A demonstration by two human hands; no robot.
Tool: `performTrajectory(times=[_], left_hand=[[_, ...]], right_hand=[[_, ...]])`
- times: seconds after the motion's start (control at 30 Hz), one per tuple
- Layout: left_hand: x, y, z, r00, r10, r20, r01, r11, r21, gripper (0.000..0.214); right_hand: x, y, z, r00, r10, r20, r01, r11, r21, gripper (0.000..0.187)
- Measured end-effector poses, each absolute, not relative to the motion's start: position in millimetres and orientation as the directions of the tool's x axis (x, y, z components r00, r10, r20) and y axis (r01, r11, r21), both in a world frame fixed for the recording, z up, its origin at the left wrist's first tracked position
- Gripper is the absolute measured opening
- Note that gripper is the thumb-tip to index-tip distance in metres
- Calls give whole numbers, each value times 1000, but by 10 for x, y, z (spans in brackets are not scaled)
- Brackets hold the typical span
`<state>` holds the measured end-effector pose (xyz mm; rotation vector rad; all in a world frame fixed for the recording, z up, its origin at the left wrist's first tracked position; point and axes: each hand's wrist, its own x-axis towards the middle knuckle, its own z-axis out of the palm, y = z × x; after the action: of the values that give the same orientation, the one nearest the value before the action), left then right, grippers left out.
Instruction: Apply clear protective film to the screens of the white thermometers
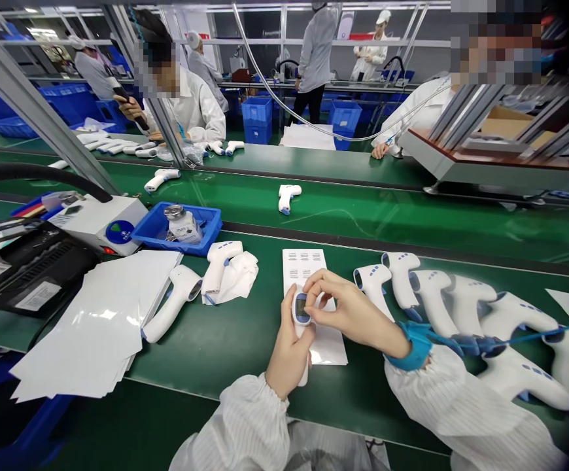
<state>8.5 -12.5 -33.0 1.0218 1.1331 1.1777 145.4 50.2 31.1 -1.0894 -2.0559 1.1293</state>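
An infrared thermometer point(301, 327) is held upright above the green bench, its white body wrapped in the left hand point(288, 353) and its handle end projecting below that hand. A dark, blue-rimmed display point(302, 309) is turned upward. The top of the body is pinched by the right hand point(348, 311), with its fingertips point(314, 282) pressed against the upper edge.

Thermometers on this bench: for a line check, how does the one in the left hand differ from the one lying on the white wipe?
The thermometer in the left hand is gripped by the left hand and pinched by the right hand, while the thermometer on the wipe lies untouched on the crumpled wipe. The held one shows a dark display; the other shows none, only small blue dots. The held one is over a printed white sheet; the other isn't. Both have white bodies with blue accents.
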Motion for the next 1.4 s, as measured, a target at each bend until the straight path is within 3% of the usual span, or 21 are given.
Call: performTrajectory(times=[0.37, 0.6, 1.4], left_hand=[[82, -124, -322, 33, 987, -159, -89, 161, 983, 66], [79, -131, -253, 132, 956, -264, -152, 282, 947, 67], [100, -125, -197, 106, 947, -305, -136, 317, 939, 70]], right_hand=[[1436, 639, 309, -528, 847, 61, 413, 318, -853, 10], [1419, 665, 281, -527, 848, 45, 398, 294, -869, 9], [1404, 710, 388, -544, 839, 8, 468, 311, -827, 10]])
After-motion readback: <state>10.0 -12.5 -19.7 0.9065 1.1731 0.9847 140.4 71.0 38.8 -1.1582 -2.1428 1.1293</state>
